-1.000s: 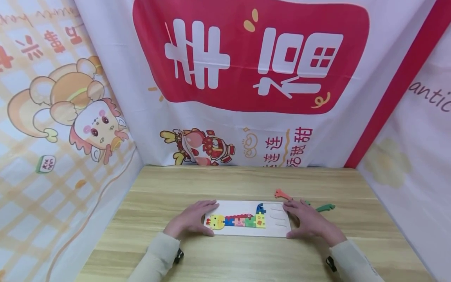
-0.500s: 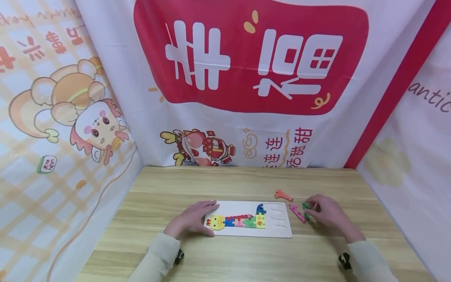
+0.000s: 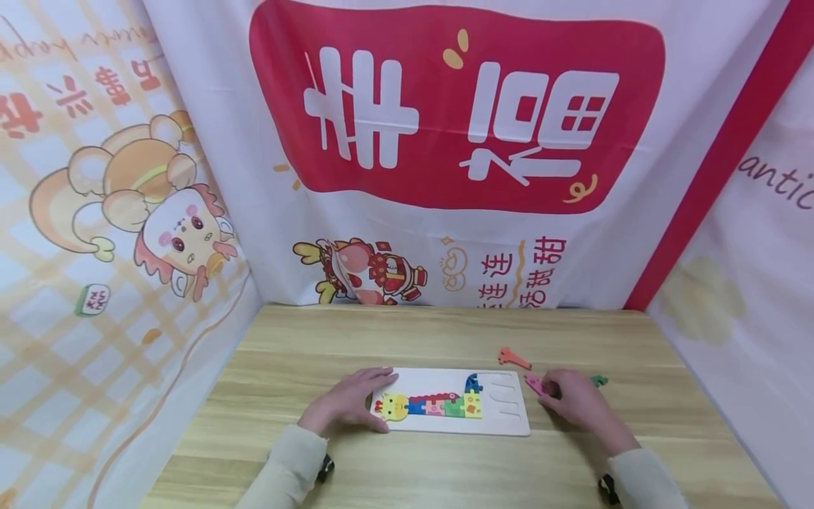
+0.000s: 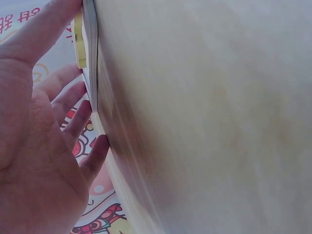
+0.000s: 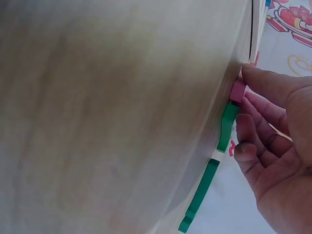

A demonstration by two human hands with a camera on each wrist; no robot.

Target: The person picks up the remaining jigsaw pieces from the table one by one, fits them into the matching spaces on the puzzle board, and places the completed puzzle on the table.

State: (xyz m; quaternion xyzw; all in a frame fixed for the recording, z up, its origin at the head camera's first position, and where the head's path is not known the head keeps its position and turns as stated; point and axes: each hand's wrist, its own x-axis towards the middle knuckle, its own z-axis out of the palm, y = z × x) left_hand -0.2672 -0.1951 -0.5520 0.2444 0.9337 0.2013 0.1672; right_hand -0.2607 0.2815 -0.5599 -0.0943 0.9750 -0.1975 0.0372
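A white puzzle board (image 3: 445, 430) lies on the table, bearing a giraffe of coloured interlocking pieces (image 3: 435, 405) and several outlined leg slots at its right end. My left hand (image 3: 346, 403) spans the board's left end, thumb at the near edge and fingers at the far edge; in the left wrist view its fingers look fairly straight. Right of the board, my right hand (image 3: 579, 399) pinches a pink puzzle piece (image 5: 238, 91) between thumb and fingers, at table level. One green piece (image 5: 227, 127) lies close beside the pink one. A second green piece (image 5: 201, 194) is farther along.
An orange puzzle piece (image 3: 514, 358) lies beyond the board's right end. The wood-grain table (image 3: 407, 470) meets a printed cloth (image 3: 458, 233) at the back, with more printed cloth along both sides.
My right hand left the board's right end, touched a green piece, then moved slightly left to the pink piece, which it now pinches. The left hand stayed at the board.
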